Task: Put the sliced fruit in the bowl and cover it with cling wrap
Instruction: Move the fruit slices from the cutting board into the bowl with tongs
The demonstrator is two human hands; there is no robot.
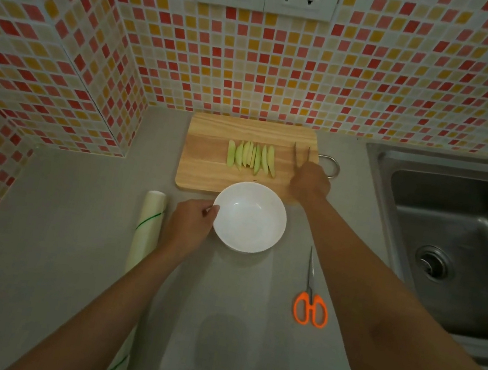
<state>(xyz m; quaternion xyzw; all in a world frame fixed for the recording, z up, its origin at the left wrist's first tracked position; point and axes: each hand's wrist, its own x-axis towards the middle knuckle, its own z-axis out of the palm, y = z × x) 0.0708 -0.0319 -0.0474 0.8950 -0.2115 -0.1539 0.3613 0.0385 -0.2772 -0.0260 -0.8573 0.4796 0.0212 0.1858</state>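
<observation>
Two bare forearms — no sleeves, no jewellery.

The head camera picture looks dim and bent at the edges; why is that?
Head view: lighting is low and warm; the wide lens curves the orange and red mosaic tile wall and steel sink outward; a soft shadow falls on the grey counter; a faint highlight sits inside the white round bowl.

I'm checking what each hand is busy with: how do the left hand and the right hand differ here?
The left hand grips the rim of the empty white bowl on the counter; the right hand holds tongs over the cutting board. The left hand sits nearer the person, the right hand farther out, beside the fruit slices. Both are bare.
</observation>
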